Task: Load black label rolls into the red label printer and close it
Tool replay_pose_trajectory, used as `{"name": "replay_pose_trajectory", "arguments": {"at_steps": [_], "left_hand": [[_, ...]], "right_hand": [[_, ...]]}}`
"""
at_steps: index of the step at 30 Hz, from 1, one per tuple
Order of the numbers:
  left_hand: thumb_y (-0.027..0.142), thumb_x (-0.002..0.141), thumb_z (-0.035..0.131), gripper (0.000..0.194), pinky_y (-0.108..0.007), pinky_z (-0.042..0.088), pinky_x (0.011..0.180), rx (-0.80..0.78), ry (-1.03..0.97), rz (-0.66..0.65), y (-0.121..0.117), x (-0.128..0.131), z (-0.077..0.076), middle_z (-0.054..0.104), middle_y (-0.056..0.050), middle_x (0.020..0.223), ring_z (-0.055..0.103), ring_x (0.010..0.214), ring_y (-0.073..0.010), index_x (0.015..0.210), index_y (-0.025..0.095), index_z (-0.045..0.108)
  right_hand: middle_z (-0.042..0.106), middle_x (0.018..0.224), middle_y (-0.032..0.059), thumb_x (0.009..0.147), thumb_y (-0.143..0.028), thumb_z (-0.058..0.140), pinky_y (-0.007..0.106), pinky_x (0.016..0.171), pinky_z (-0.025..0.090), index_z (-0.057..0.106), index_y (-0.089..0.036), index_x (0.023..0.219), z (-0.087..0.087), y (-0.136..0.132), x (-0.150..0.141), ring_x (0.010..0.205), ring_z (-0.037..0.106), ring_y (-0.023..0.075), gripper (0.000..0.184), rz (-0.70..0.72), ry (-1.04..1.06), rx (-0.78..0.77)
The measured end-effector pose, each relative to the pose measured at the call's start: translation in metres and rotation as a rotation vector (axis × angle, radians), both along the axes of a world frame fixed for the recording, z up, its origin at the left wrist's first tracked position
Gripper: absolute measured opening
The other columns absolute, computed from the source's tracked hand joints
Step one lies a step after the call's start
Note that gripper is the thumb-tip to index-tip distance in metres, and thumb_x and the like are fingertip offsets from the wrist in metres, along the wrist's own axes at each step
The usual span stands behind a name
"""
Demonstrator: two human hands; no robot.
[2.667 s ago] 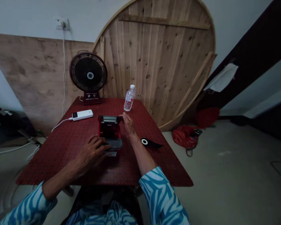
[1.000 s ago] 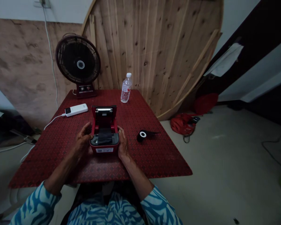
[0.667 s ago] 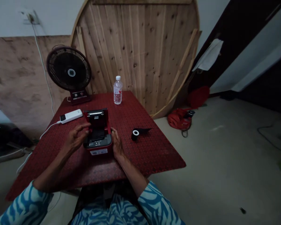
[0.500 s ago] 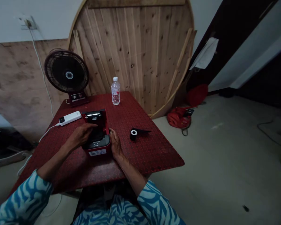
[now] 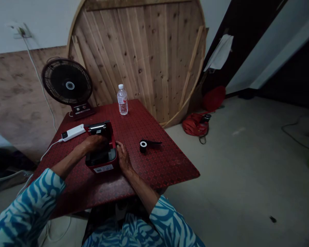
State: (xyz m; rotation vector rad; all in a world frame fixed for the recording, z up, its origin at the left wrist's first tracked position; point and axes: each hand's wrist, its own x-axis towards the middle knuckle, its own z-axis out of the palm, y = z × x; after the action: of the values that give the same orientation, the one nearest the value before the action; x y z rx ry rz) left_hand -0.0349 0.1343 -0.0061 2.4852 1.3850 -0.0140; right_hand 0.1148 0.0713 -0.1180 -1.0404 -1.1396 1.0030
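Note:
A small red label printer (image 5: 103, 161) with its lid up stands on the red patterned table (image 5: 157, 164). My left hand (image 5: 94, 143) reaches into the printer's open bay, fingers curled down inside; what they touch is hidden. Against the printer's right side rests my right hand (image 5: 123, 157), its fingers pressed to the casing. A black roll with a white core (image 5: 143, 145) lies on the table to the right of the printer, a strip of it trailing off.
A black desk fan (image 5: 68, 85) and a plastic water bottle (image 5: 122, 100) stand at the table's far edge. A white power bank with a cable (image 5: 72, 132) lies left of the printer. A red bag (image 5: 195, 124) sits on the floor by the round wooden panel.
My left hand has moved from the printer's left side up and into the open bay. The right hand came from the lid to the printer's right side and stays there. The view has swung right.

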Motion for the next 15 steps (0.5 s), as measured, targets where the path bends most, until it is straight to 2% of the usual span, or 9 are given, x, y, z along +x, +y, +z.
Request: {"name": "replay_pose_trajectory", "arguments": {"at_steps": [3, 8, 12, 15], "left_hand": [[0.023, 0.071, 0.056, 0.014, -0.026, 0.043, 0.063, -0.045, 0.029, -0.045, -0.004, 0.002, 0.002, 0.071, -0.004, 0.079, 0.064, 0.07, -0.02, 0.079, 0.024, 0.068], [0.02, 0.073, 0.056, 0.017, -0.027, 0.044, 0.065, -0.025, 0.1, -0.028, -0.008, 0.003, 0.006, 0.07, -0.006, 0.082, 0.064, 0.074, -0.0209, 0.086, 0.02, 0.066], [0.026, 0.079, 0.055, 0.031, -0.031, 0.045, 0.079, 0.079, 0.052, -0.041, -0.024, -0.002, 0.017, 0.067, -0.009, 0.105, 0.062, 0.094, -0.0238, 0.109, 0.02, 0.063], [0.031, 0.082, 0.055, 0.035, -0.03, 0.046, 0.081, 0.189, -0.076, -0.046, -0.047, -0.018, 0.028, 0.064, -0.006, 0.109, 0.061, 0.096, -0.0216, 0.115, 0.024, 0.061]], "right_hand": [[0.06, 0.122, 0.0076, 0.088, -0.047, 0.039, 0.037, 0.103, 0.037, 0.059, -0.022, 0.118, -0.001, 0.0, -0.001, 0.117, 0.052, 0.0218, 0.044, -0.002, 0.008, -0.003], [0.059, 0.122, 0.007, 0.088, -0.049, 0.038, 0.036, 0.101, 0.038, 0.058, -0.021, 0.119, -0.005, 0.001, -0.001, 0.116, 0.052, 0.0214, 0.046, -0.001, 0.007, -0.006], [0.06, 0.122, 0.0069, 0.089, -0.047, 0.038, 0.035, 0.102, 0.037, 0.058, -0.02, 0.119, -0.006, 0.001, 0.0, 0.117, 0.052, 0.021, 0.045, 0.012, -0.013, 0.006], [0.06, 0.123, 0.0059, 0.09, -0.044, 0.038, 0.035, 0.101, 0.038, 0.057, -0.022, 0.12, -0.006, 0.0, 0.002, 0.117, 0.051, 0.0204, 0.042, 0.009, -0.029, 0.015]]}}
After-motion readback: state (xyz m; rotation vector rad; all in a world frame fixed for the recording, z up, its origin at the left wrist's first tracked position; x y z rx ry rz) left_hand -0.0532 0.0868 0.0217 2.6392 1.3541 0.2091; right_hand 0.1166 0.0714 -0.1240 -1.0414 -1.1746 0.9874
